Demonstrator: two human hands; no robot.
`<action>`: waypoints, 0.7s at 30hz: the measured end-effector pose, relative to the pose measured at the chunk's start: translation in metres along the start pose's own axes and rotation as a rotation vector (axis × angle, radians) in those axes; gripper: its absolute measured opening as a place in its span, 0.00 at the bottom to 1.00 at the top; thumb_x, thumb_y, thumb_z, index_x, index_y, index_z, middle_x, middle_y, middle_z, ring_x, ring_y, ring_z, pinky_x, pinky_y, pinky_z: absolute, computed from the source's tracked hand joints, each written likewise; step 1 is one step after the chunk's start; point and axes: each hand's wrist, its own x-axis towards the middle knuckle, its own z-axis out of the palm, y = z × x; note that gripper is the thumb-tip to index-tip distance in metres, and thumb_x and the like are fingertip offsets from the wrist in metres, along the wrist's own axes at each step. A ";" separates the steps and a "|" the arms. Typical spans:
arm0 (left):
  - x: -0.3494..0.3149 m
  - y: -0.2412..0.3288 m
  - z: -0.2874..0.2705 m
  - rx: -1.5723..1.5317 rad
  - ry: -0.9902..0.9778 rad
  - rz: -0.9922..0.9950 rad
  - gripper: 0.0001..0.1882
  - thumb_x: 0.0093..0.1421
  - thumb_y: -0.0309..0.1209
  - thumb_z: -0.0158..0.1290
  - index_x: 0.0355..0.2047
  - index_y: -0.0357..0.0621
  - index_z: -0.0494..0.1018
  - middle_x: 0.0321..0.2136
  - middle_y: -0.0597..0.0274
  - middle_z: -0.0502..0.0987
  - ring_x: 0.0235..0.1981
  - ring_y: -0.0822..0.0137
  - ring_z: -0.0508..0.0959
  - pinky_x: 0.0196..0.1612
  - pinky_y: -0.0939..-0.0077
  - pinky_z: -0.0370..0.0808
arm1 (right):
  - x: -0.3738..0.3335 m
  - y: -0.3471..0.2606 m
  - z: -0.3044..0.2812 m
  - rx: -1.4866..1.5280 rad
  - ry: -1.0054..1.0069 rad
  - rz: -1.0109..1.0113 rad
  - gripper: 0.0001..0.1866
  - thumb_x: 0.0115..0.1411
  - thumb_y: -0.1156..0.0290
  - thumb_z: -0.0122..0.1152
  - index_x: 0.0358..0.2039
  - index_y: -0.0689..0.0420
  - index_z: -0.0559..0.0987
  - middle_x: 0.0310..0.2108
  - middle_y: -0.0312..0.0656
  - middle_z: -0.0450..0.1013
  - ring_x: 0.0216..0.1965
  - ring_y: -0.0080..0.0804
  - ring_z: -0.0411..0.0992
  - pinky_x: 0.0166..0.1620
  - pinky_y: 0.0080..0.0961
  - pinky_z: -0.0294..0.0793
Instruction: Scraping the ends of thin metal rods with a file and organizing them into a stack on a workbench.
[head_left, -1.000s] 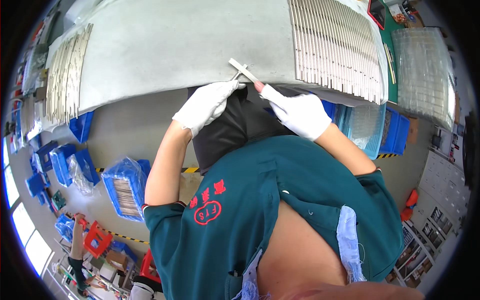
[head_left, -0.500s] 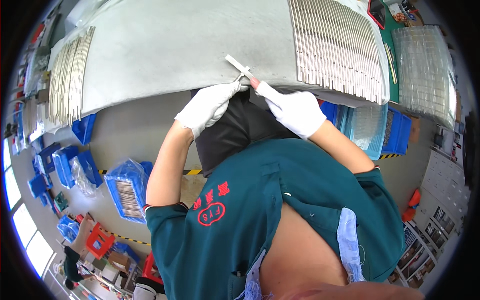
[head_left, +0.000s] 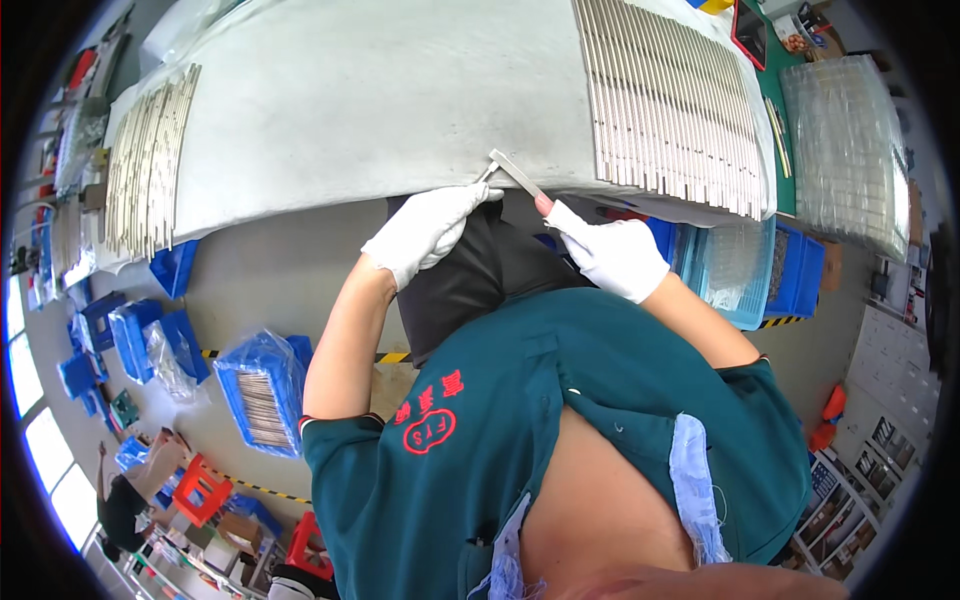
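Both of my hands wear white gloves and meet at the near edge of a table covered in white cloth (head_left: 380,110). Between them is a thin flat metal strip (head_left: 516,172), lying slanted over the table edge. My left hand (head_left: 425,230) pinches its near left end. My right hand (head_left: 612,255) holds the strip's right part, with one bare fingertip showing through the glove. A long row of similar metal strips (head_left: 670,105) lies side by side on the cloth to the right, and another row of strips (head_left: 148,160) lies at the left end.
Blue plastic bins (head_left: 262,390) holding parts stand on the grey floor at left, and more blue bins (head_left: 790,265) at right under the table. Clear bagged trays (head_left: 850,150) lie at far right. Another person (head_left: 130,495) stands at lower left near red stools.
Both hands have shifted slightly with the strip at the table edge; the strip stays held between them. The person at lower left has moved.
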 end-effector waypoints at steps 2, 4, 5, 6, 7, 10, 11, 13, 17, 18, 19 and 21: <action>0.000 0.000 0.000 0.009 -0.020 0.002 0.17 0.64 0.40 0.43 0.45 0.46 0.74 0.08 0.79 0.54 0.08 0.82 0.48 0.11 0.84 0.43 | 0.002 -0.001 0.000 0.034 -0.026 0.036 0.30 0.58 0.67 0.49 0.62 0.36 0.57 0.08 0.37 0.63 0.07 0.34 0.62 0.12 0.31 0.61; 0.000 0.002 0.001 0.052 -0.007 0.016 0.17 0.64 0.41 0.43 0.46 0.46 0.73 0.08 0.79 0.53 0.08 0.82 0.48 0.11 0.85 0.43 | 0.014 0.000 0.007 0.041 0.095 0.019 0.30 0.59 0.66 0.49 0.62 0.38 0.56 0.09 0.37 0.64 0.07 0.33 0.62 0.12 0.32 0.62; 0.001 0.001 0.000 0.055 -0.005 0.020 0.17 0.64 0.41 0.43 0.46 0.46 0.73 0.08 0.79 0.53 0.08 0.82 0.48 0.11 0.85 0.43 | 0.018 0.005 0.012 -0.011 0.110 -0.046 0.30 0.59 0.65 0.48 0.63 0.39 0.55 0.10 0.37 0.65 0.08 0.33 0.63 0.13 0.32 0.63; 0.002 0.000 0.001 0.030 0.000 0.010 0.17 0.64 0.41 0.43 0.46 0.46 0.73 0.08 0.79 0.53 0.08 0.82 0.48 0.11 0.85 0.43 | 0.015 0.006 0.012 -0.012 0.114 -0.046 0.30 0.59 0.65 0.48 0.63 0.39 0.55 0.10 0.37 0.65 0.08 0.33 0.63 0.13 0.32 0.63; 0.002 0.000 0.000 0.005 0.004 0.000 0.17 0.64 0.41 0.43 0.46 0.46 0.73 0.08 0.80 0.53 0.08 0.82 0.48 0.11 0.85 0.43 | 0.010 0.004 0.007 0.026 0.071 -0.049 0.27 0.58 0.68 0.49 0.60 0.46 0.60 0.17 0.38 0.69 0.09 0.31 0.63 0.13 0.29 0.63; 0.000 0.001 0.001 0.000 0.007 -0.013 0.17 0.64 0.40 0.43 0.46 0.46 0.74 0.08 0.80 0.53 0.08 0.82 0.49 0.11 0.85 0.43 | 0.004 -0.002 -0.012 0.063 -0.031 -0.050 0.26 0.58 0.70 0.50 0.59 0.47 0.64 0.17 0.38 0.70 0.09 0.29 0.63 0.13 0.26 0.62; 0.000 0.001 0.000 0.000 0.006 -0.014 0.17 0.64 0.40 0.43 0.46 0.46 0.74 0.08 0.80 0.53 0.08 0.82 0.49 0.11 0.85 0.43 | 0.004 -0.003 -0.015 0.026 -0.112 -0.021 0.27 0.58 0.69 0.50 0.59 0.43 0.63 0.14 0.37 0.67 0.09 0.30 0.63 0.13 0.27 0.62; 0.000 0.001 0.000 0.014 0.000 -0.013 0.17 0.64 0.41 0.43 0.46 0.46 0.73 0.08 0.79 0.53 0.08 0.82 0.49 0.11 0.84 0.43 | 0.006 -0.002 -0.008 0.000 -0.128 0.015 0.29 0.59 0.66 0.46 0.62 0.32 0.56 0.09 0.36 0.64 0.07 0.32 0.62 0.12 0.30 0.60; 0.001 0.004 0.005 0.068 0.070 -0.046 0.17 0.64 0.41 0.43 0.46 0.47 0.73 0.08 0.79 0.53 0.08 0.82 0.49 0.11 0.84 0.44 | 0.026 -0.012 0.000 0.074 0.019 0.006 0.29 0.59 0.67 0.46 0.61 0.32 0.57 0.10 0.37 0.64 0.08 0.35 0.64 0.12 0.32 0.62; 0.002 0.001 0.004 0.032 0.074 -0.035 0.17 0.64 0.41 0.43 0.46 0.46 0.73 0.08 0.79 0.54 0.07 0.82 0.49 0.10 0.84 0.44 | 0.023 -0.011 0.003 0.064 0.008 0.004 0.29 0.59 0.66 0.46 0.62 0.32 0.56 0.10 0.37 0.64 0.08 0.35 0.64 0.12 0.32 0.62; 0.003 -0.001 0.004 -0.004 0.077 -0.024 0.17 0.64 0.42 0.43 0.47 0.46 0.73 0.08 0.79 0.54 0.07 0.82 0.49 0.10 0.84 0.44 | 0.019 -0.009 0.004 0.053 -0.003 0.003 0.30 0.59 0.66 0.46 0.62 0.32 0.55 0.10 0.37 0.64 0.08 0.35 0.64 0.13 0.32 0.62; 0.003 -0.001 0.001 -0.014 0.033 -0.017 0.18 0.64 0.41 0.43 0.47 0.46 0.72 0.08 0.78 0.54 0.07 0.82 0.49 0.10 0.85 0.44 | 0.002 -0.002 -0.002 0.050 -0.173 0.048 0.30 0.59 0.65 0.47 0.62 0.32 0.55 0.09 0.37 0.63 0.09 0.35 0.64 0.12 0.31 0.61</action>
